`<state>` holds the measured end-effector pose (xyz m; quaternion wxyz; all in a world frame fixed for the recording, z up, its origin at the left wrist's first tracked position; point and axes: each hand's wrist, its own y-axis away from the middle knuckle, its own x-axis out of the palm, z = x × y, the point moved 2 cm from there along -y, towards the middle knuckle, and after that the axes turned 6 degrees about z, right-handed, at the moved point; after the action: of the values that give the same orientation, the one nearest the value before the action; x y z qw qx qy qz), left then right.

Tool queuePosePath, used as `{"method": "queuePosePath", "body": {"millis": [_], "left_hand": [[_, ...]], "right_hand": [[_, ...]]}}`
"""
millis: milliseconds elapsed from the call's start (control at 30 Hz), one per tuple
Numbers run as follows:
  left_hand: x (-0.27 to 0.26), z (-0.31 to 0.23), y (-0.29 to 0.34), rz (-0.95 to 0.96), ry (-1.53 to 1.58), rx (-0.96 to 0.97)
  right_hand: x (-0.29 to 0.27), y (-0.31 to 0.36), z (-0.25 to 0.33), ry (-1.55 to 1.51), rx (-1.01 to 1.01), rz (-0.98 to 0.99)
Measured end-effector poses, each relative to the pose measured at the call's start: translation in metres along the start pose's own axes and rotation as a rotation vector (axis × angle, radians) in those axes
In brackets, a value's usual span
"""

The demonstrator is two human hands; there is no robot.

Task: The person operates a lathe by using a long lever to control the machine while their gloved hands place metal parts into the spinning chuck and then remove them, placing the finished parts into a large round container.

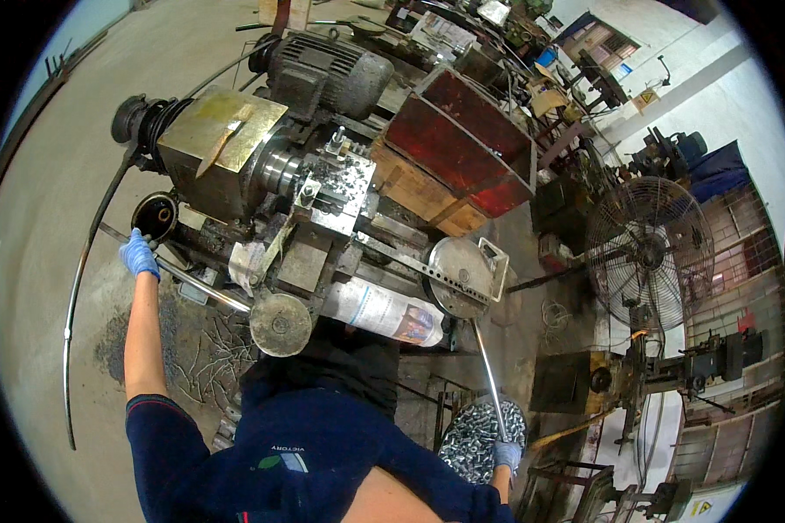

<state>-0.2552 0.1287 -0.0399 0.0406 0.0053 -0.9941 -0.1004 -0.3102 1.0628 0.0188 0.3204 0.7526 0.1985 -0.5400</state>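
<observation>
Off the left end of the machine (305, 261), the blue-gloved left hand (139, 254) looks closed around a long metal bar (202, 286) slanting toward a small round disc (279, 325) at the machine's front edge. Way out past the front right corner, the right hand (508, 455), gloved too, seems wrapped round the low end of a shiny rod (489, 378); can't make out every finger, tbh. That rod's top end sits by the big round plate (459, 261), and its bottom is over or beside a pile of little metal parts (471, 440), can't tell which. Both look like solid steel to me: stiff, kinda hefty, hard to break, maybe slick if oily. I'd hold near the outer ends, full fist, for leverage.
</observation>
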Motion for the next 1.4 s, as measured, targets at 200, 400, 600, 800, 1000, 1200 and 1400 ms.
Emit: {"method": "queuePosePath", "body": {"millis": [200, 400, 600, 800, 1000, 1200, 1400], "left_hand": [[0.001, -0.004, 0.004, -0.012, -0.003, -0.003], [0.000, 0.002, -0.002, -0.011, 0.051, 0.015], [0.002, 0.004, -0.004, -0.010, 0.058, 0.006], [-0.001, 0.002, -0.002, -0.006, 0.053, 0.005], [-0.002, 0.006, -0.006, 0.032, 0.052, 0.000], [-0.003, 0.005, -0.005, 0.014, 0.085, 0.025], [-0.005, 0.010, -0.013, 0.068, 0.113, 0.031]], "right_hand": [[0.000, 0.005, 0.001, -0.014, 0.072, 0.007], [0.008, -0.002, -0.004, 0.014, 0.036, 0.035], [0.009, 0.003, -0.006, -0.035, 0.057, 0.007], [-0.007, 0.027, 0.007, -0.039, 0.074, 0.022], [0.012, 0.014, -0.006, -0.093, 0.064, -0.073], [0.009, 0.020, -0.002, -0.058, 0.043, -0.055], [0.006, 0.026, 0.000, -0.029, 0.029, -0.074]]}}
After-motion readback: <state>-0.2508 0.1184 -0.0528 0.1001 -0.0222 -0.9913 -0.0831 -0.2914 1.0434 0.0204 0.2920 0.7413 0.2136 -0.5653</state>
